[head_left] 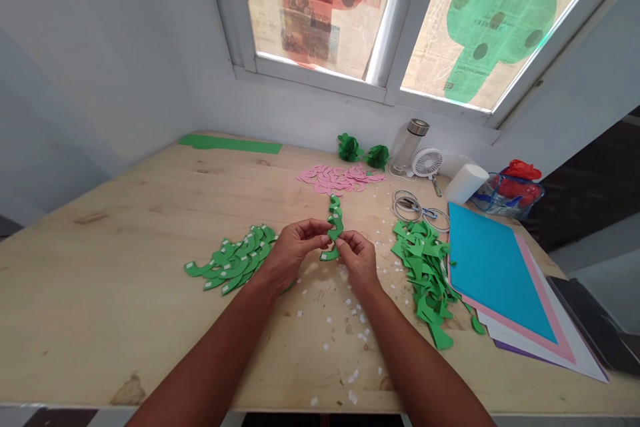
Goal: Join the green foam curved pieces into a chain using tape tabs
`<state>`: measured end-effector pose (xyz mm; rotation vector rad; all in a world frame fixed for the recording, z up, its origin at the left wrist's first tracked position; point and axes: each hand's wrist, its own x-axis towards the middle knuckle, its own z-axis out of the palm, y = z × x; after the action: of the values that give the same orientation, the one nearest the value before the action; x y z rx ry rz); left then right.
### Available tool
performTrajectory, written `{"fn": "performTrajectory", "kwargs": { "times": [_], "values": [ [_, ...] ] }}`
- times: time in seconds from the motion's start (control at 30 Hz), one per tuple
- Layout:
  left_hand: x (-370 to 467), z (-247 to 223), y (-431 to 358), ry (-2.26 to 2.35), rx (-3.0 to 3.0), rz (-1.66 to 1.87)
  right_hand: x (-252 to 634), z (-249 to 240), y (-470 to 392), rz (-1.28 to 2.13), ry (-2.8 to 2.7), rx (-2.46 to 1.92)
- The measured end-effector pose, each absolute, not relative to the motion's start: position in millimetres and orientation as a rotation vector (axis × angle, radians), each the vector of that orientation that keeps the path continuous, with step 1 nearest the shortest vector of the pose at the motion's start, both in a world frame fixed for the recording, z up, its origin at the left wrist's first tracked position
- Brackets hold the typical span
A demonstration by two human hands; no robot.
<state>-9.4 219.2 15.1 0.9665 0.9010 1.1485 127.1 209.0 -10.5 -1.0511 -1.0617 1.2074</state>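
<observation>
A wavy green foam or paper strip (335, 220) with small white squares on it stands out between my hands, over the middle of the table. My left hand (295, 247) pinches its left side with thumb and fingers. On the right side, my right hand (359, 257) pinches the strip near its lower bend. Beside my left hand lies a fanned pile of curved green pieces (240, 257), several with white squares. Small white bits (357, 313) are scattered on the wood near my right forearm.
Green scraps (425, 267), scissors (435, 217) and coloured sheets (495, 267) lie right. Farther back are pink cutouts (337, 178), green paper shapes (349, 147), a bottle (407, 147), a small fan (427, 163) and a white roll (466, 183). A green strip (230, 143) lies back left.
</observation>
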Motion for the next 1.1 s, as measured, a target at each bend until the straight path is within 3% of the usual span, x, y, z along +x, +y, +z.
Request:
{"fn": "performTrajectory", "kwargs": {
  "times": [1.1],
  "values": [
    [-10.6, 20.1, 217.9, 0.958, 1.187, 1.185, 129.7, -10.4, 208.6, 1.214, -1.094, -1.013]
  ]
}}
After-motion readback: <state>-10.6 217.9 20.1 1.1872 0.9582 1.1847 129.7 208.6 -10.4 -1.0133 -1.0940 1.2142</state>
